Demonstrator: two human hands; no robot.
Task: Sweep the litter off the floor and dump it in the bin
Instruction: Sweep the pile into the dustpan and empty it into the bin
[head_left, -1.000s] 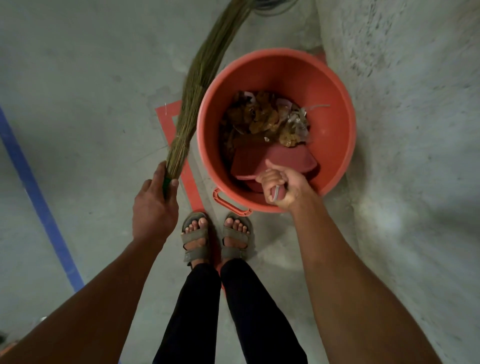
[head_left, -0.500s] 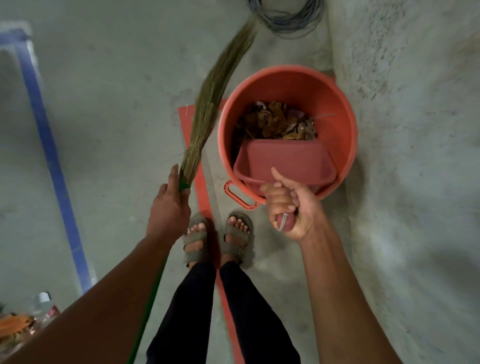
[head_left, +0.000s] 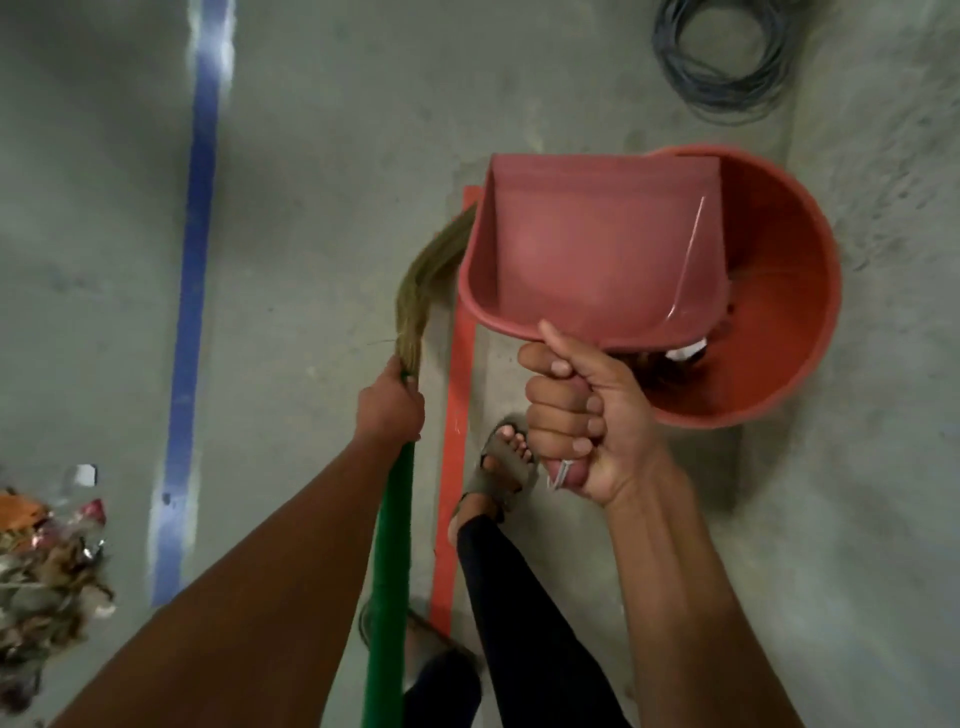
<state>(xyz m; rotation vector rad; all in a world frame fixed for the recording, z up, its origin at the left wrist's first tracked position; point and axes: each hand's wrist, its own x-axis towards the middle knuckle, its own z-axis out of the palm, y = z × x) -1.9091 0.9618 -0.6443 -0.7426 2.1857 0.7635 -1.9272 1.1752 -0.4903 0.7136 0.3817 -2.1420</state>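
My right hand (head_left: 582, 421) grips the handle of a dull red dustpan (head_left: 597, 249), which is lifted level above the left side of the orange bin (head_left: 779, 291); the pan's tray looks empty. Litter shows inside the bin just under the pan's rim. My left hand (head_left: 389, 405) holds a grass broom (head_left: 421, 291) where its green handle meets the bristles; the bristle tips pass behind the pan. A pile of litter (head_left: 47, 561) lies on the floor at the far left.
A blue tape line (head_left: 192, 291) and an orange tape strip (head_left: 457, 415) run along the concrete floor. A coil of grey cable (head_left: 722, 57) lies beyond the bin. A grey wall rises to the right. My sandalled feet (head_left: 506, 457) stand beside the bin.
The dustpan has come up out of the bin and now sits level above its left edge. My view and feet have turned left, and the litter pile has come into sight.
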